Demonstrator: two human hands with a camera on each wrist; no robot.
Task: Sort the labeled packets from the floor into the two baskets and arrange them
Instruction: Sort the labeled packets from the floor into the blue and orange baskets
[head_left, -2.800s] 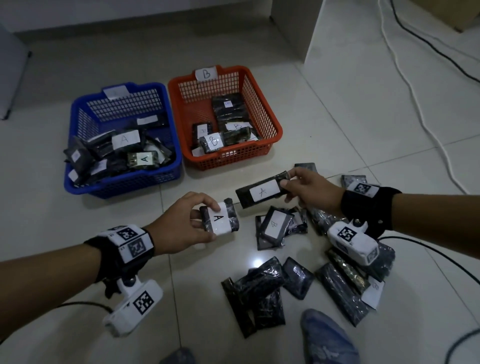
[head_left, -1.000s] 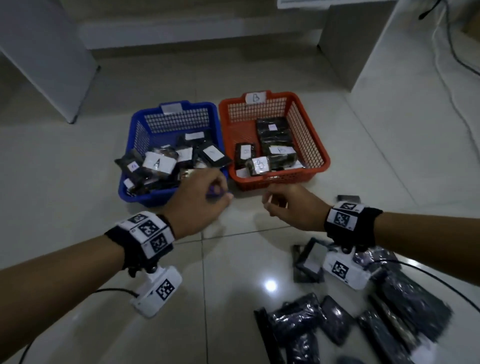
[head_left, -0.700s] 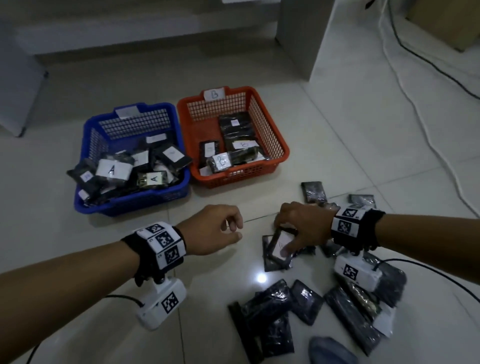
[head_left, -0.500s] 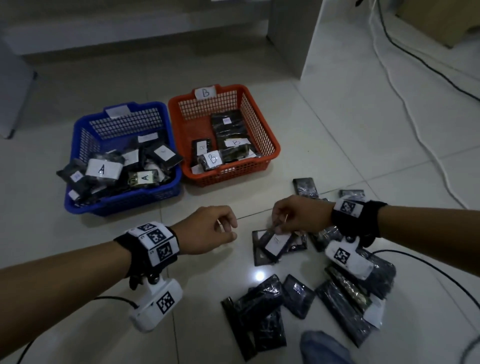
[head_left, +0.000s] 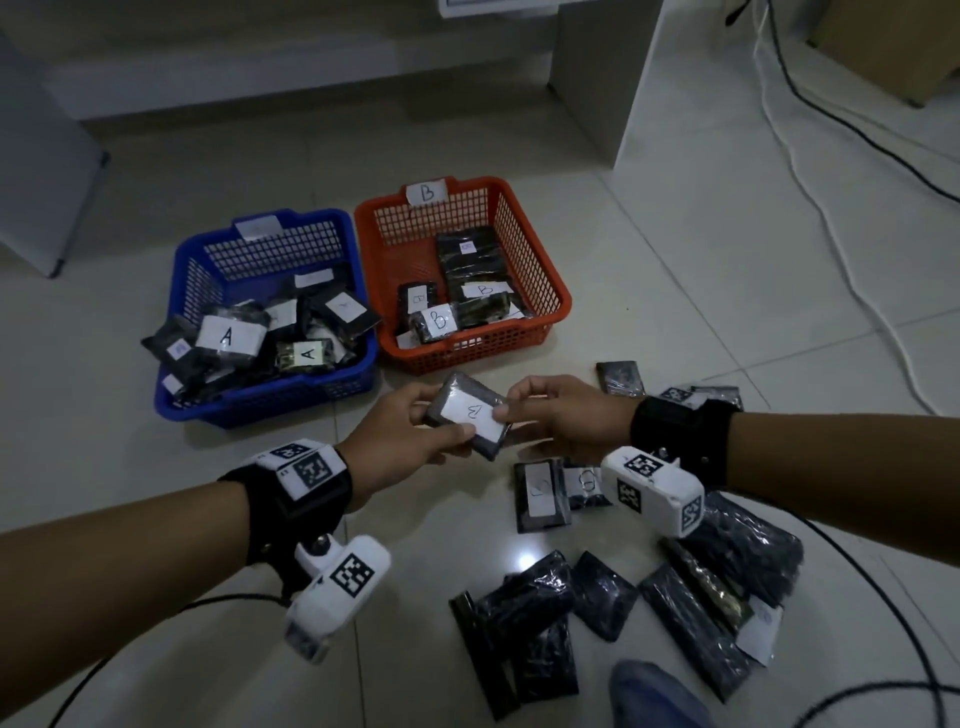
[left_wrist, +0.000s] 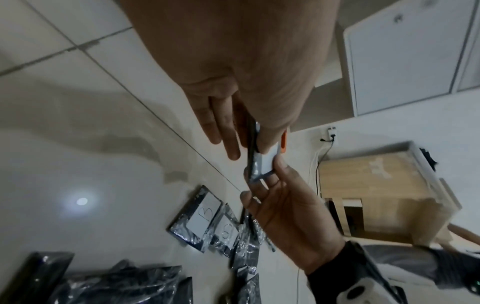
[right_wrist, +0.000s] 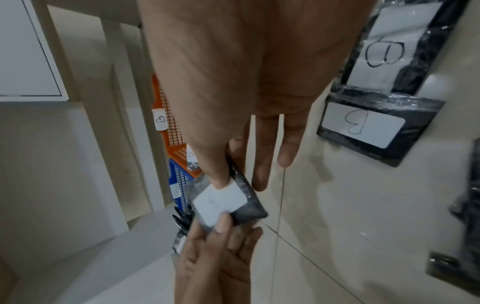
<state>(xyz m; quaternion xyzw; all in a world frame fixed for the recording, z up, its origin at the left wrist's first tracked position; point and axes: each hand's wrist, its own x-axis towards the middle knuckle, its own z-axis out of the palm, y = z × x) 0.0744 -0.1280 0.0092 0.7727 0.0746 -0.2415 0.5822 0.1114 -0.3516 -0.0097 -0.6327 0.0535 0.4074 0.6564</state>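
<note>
A dark packet with a white B label hangs above the floor between both hands. My left hand pinches its near-left edge, thumb on the label. My right hand pinches the right edge. In the right wrist view my thumb lies on the held packet; in the left wrist view that packet shows edge-on. The blue basket holds A packets. The orange basket, tagged B, holds B packets. More packets lie on the floor below my right wrist.
A heap of dark wrapped packets covers the floor at the lower right. Cables run across the tiles on the right. A white furniture leg stands behind the baskets. A blue shoe tip shows at the bottom edge.
My right hand lifted a B packet from the floor pile and brought it up towards the baskets. My left hand, empty before, now pinches its other edge.
</note>
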